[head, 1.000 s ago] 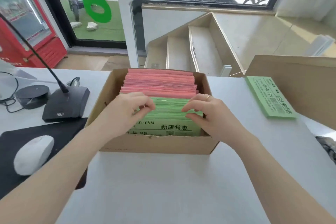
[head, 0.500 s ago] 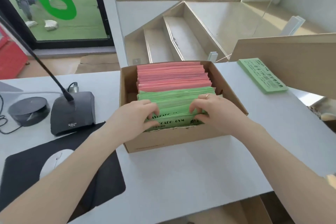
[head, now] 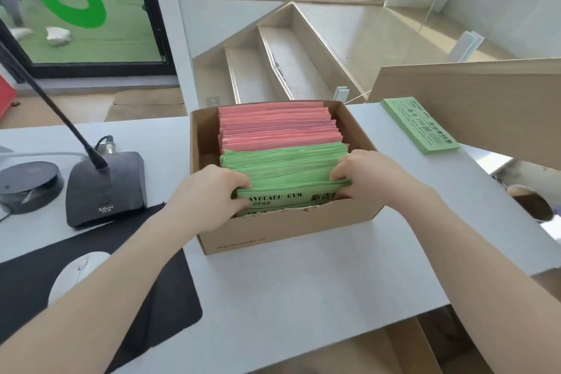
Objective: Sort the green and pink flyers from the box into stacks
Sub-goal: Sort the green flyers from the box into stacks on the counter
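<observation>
An open cardboard box (head: 288,234) stands on the white desk. Pink flyers (head: 277,126) fill its far half, upright on edge. Green flyers (head: 283,164) fill the near half. My left hand (head: 209,194) grips the left end of the front bundle of green flyers, fingers curled over its top edge. My right hand (head: 368,174) grips the right end of the same bundle. A flat stack of green flyers (head: 420,124) lies on the desk to the right of the box.
A desk microphone base (head: 106,188) and a round black device (head: 27,184) sit left of the box. A white mouse (head: 77,275) rests on a black mat (head: 27,291). A wooden panel (head: 485,100) rises at the right. The desk edge (head: 334,340) runs close to me.
The view has shifted closer and to the left. Both hands have dug deeper into the green flyers and now hold the front bundle at its two ends.
</observation>
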Available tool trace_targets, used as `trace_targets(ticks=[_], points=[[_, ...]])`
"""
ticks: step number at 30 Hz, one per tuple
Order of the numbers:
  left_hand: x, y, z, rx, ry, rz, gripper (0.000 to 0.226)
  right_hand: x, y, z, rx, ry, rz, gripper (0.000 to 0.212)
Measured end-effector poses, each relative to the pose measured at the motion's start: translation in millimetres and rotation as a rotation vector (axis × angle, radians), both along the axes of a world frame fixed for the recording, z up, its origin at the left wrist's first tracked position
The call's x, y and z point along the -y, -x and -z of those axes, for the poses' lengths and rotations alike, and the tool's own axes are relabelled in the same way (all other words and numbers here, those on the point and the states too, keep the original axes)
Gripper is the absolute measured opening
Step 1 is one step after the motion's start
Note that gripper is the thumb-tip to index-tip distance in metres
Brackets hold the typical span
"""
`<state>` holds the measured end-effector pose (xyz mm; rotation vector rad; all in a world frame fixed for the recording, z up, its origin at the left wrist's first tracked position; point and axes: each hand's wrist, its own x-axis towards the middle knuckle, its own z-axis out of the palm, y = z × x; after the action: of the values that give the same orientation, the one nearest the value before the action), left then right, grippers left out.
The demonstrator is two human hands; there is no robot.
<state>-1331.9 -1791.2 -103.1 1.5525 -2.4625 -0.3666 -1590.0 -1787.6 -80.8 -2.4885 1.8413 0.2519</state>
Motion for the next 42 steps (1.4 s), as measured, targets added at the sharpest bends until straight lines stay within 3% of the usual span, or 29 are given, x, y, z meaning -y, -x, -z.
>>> trace_targets(ticks=[2,4,6,8,12,15,18,22,26,30,32,36,39,42], points=[[-6.1,2.7,-3.5,-0.223,0.058,-0.05,0.022,-1.4,8.7,0.1,0.053,0.112,-0.04,0.015],[-14.0,9.9,-14.9,-0.533,0.053,-0.132,0.009,-6.1,17.6,-5.6,0.366,0.194,0.02,0.018],[-24.1,25.8,-25.5,-0.79,0.003,-0.134,0.01,-14.6,28.2,-15.7,0.635,0.275,0.056,0.015],[-37.8,49.4,-33.1,-0.974,-0.05,-0.075,0.019,-22.2,42.0,-23.6,0.687,0.386,0.037,0.013],[-71.3,102.7,-44.8,-1.19,-0.002,-0.008,0.023,-44.9,79.8,-38.0,0.702,0.508,0.043,0.027],[-91.7,135.8,-44.1,-1.224,0.085,0.004,0.022,-66.2,117.5,-42.5,0.794,0.547,0.026,0.021],[-110.1,163.6,-26.9,-1.211,0.057,-0.02,0.025,-82.7,155.4,-36.0,0.892,0.38,0.09,0.013],[-128.8,186.9,34.0,-1.028,-0.034,-0.174,0.026,-99.3,187.4,12.5,0.816,0.106,0.17,0.018],[-138.8,199.0,71.2,-1.128,-0.171,-0.357,0.026,-111.9,204.4,54.3,1.294,-0.067,0.359,0.028],[-145.2,207.1,74.7,-1.224,-0.249,-0.323,0.03,-118.5,211.2,76.6,1.512,-0.206,0.38,0.045],[-146.9,210.8,79.1,-1.165,-0.243,-0.306,0.029,-120.8,207.4,83.0,1.53,-0.291,0.333,0.048],[-152.0,218.2,79.8,-1.149,-0.188,-0.299,0.016,-120.4,203.4,84.8,1.556,-0.189,0.266,0.016],[-151.5,216.9,81.2,-1.153,-0.118,-0.289,0.018,-120.9,209.6,86.7,1.618,-0.187,0.223,0.019],[-148.2,212.1,90.5,-1.045,-0.172,-0.31,0.021,-121.6,209.0,93.3,1.549,-0.229,0.251,0.018]])
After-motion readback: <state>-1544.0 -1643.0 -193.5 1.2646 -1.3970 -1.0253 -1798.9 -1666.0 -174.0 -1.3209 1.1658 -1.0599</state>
